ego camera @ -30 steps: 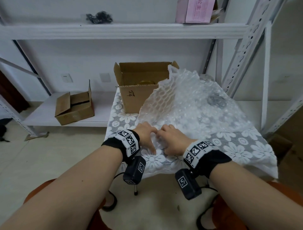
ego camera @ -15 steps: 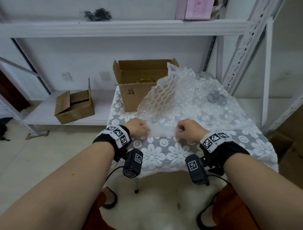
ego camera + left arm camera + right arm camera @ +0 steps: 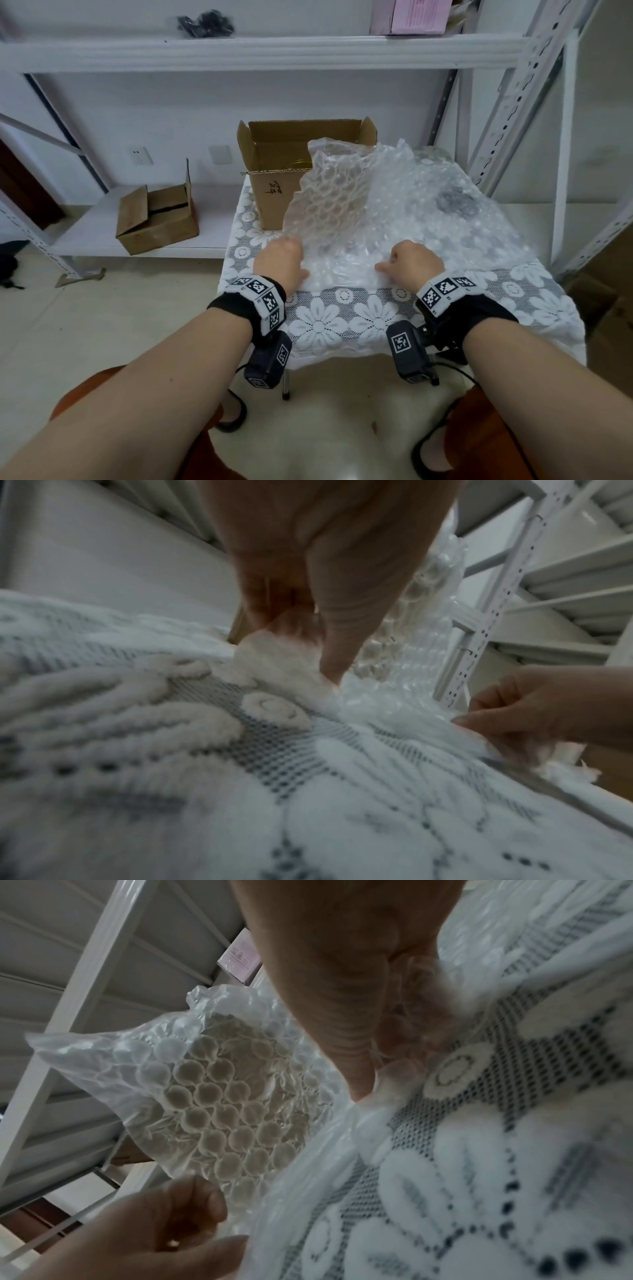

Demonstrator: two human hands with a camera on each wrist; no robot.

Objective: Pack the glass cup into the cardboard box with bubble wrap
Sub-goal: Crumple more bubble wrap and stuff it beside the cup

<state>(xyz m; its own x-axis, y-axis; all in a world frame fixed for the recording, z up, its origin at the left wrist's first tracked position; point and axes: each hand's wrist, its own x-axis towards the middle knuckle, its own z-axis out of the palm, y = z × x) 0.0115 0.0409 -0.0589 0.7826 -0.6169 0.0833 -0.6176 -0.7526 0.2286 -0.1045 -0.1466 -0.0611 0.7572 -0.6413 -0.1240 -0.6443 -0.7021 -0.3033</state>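
Note:
A large clear bubble wrap sheet lies over the lace-covered table, its left part standing up against the open cardboard box. My left hand pinches the sheet's near left edge, thumb and fingers closed on it in the left wrist view. My right hand pinches the near right edge. A dim round shape shows through the wrap at the far right; I cannot tell whether it is the glass cup. Something gold-rimmed sits inside the box.
A second, smaller cardboard box sits on the low white shelf to the left. White metal shelving uprights stand right of the table. A pink box and a black bundle rest on the upper shelf.
Both hands have moved apart along the near edge of the bubble wrap, from touching at the middle to its two corners, and the sheet has been drawn flatter and further from me.

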